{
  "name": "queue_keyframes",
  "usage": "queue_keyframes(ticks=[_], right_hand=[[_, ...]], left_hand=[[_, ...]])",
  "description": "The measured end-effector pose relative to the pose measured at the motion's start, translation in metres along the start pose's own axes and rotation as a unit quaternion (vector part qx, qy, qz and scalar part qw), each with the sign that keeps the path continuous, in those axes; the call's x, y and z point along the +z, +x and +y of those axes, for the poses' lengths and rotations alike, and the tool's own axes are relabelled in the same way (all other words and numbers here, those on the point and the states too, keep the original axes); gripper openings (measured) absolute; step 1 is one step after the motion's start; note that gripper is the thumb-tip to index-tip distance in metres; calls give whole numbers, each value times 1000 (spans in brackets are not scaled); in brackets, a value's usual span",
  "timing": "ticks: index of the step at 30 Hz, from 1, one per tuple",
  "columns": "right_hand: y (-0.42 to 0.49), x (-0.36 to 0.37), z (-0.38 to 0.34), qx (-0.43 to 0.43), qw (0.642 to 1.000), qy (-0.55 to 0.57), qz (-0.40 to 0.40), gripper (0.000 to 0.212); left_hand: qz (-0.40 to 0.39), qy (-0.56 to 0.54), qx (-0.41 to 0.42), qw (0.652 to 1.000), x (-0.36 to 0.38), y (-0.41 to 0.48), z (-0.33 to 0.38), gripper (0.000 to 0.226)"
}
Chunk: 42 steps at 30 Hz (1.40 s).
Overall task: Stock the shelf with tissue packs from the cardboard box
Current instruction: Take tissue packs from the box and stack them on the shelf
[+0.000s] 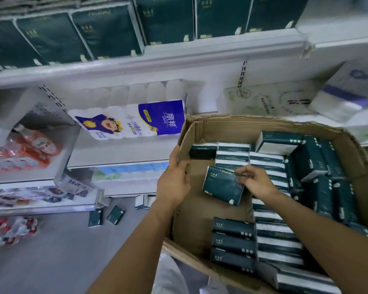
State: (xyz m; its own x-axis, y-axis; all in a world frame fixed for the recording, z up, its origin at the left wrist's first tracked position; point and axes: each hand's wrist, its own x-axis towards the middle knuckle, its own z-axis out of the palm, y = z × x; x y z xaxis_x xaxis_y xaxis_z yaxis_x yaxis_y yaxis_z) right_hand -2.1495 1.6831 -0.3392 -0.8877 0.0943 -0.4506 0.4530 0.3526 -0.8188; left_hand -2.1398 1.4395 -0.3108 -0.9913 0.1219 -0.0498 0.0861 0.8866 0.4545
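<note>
Two hands: right hand (255, 183) pinches glossy rectangular tissue pack (221, 185); left hand (174, 181) grips cardboard box (232, 124) wall.

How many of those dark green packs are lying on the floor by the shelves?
2. The left floor pack and the right floor pack lie side by side before the lowest shelf. Blurred shapes farther right may be more.

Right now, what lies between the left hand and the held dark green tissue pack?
Head view: only the bare inside of the brown cardboard box separates the left hand from the dark green tissue pack.
</note>
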Motion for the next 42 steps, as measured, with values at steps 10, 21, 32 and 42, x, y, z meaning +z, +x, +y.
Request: queue_keyframes(ticks=[10, 21, 32, 42], right_hand=[[-20, -20, -37, -78, 996, 39, -6, 20], [-24, -37, -121, -192, 981, -40, 0, 24], [-26, -35, -294, -445, 885, 28, 131, 22], [21, -17, -341, -475, 855, -132, 159, 19]], left_hand=[[-23, -48, -9, 999, -14, -3, 7, 35], [25, -105, 6, 994, -70, 13, 13, 31], [303, -112, 87, 942, -221, 83, 22, 43], [226, 75, 101, 966, -271, 136, 5, 62]])
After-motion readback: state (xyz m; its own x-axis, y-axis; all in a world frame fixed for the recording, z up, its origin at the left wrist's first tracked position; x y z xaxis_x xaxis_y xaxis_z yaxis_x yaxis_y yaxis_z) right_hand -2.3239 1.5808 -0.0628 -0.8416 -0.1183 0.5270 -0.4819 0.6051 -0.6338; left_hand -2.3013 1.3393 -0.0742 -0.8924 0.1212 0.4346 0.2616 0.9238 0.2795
